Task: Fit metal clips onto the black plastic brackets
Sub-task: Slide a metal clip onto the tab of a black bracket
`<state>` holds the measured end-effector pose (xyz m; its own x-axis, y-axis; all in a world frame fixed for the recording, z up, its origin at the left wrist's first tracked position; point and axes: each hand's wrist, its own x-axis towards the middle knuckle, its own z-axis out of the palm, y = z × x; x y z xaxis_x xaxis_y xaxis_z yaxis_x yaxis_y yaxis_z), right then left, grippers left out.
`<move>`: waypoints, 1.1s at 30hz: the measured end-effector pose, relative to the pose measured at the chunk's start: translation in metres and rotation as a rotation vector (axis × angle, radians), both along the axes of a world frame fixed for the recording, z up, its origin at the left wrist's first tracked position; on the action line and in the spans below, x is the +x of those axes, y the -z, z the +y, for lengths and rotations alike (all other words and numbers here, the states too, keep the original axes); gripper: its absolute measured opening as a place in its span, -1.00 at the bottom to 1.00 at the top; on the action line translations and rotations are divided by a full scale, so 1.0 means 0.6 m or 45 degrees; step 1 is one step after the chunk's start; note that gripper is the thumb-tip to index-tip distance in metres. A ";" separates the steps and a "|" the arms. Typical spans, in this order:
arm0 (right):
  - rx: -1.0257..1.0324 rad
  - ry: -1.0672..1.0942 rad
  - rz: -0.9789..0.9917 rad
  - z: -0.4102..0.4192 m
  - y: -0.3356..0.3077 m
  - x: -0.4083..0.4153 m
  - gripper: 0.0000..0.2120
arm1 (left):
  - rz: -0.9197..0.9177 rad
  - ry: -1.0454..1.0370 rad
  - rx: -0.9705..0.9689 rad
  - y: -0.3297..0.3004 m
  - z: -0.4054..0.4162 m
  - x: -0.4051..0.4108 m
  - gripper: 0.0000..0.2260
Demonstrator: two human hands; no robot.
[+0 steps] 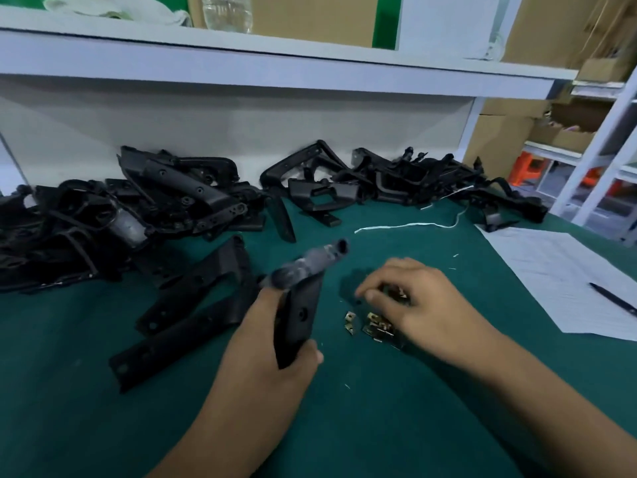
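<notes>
Your left hand [275, 343] is wrapped around the lower end of a black plastic bracket [300, 298], thumb on one side and fingers curled behind, holding it clear of the bench [396, 408] with its tubular end tilted up and away from you toward the back edge. Your right hand [424, 305] rests palm down just beside it, over the small heap of metal clips [377, 327] in the middle of the green bench surface; the fingers are curled and drawn together at the tips, and they seem to be pinching one clip, though blur keeps you from being sure what is between them. A few more clips lie loose just below those fingers, touching one another, one of them slightly apart on the side nearer the bracket. To the left of your left hand, several flat brackets [193, 305] lie overlapping on the bench. Along the back edge, two large piles of brackets are heaped, one toward the back left corner [120, 215] and one toward the back right [396, 181]. A white string [413, 225] trails across the surface in front of the right pile. A sheet of paper [558, 270] lies at the right edge, with a pen [613, 298] resting on it.
</notes>
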<state>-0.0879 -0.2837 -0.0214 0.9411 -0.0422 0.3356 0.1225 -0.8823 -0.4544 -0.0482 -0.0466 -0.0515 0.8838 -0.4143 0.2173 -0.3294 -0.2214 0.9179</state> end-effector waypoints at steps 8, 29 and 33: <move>-0.064 -0.024 0.124 -0.003 0.033 0.004 -0.80 | -0.106 -0.293 0.227 -0.023 0.027 0.033 -0.39; 1.106 -0.379 -0.030 0.071 0.029 0.004 -0.95 | -0.881 0.083 1.008 0.003 0.036 0.041 -0.59; 1.177 -0.401 -0.033 0.071 0.023 0.002 -0.90 | -0.841 0.082 0.872 0.001 0.034 0.036 -0.58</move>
<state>-0.0867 -0.2409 -0.0355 0.9471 -0.0473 0.3175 0.3114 -0.1049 -0.9445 -0.0268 -0.0264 -0.0518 0.6405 -0.6803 0.3562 -0.7651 -0.6053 0.2197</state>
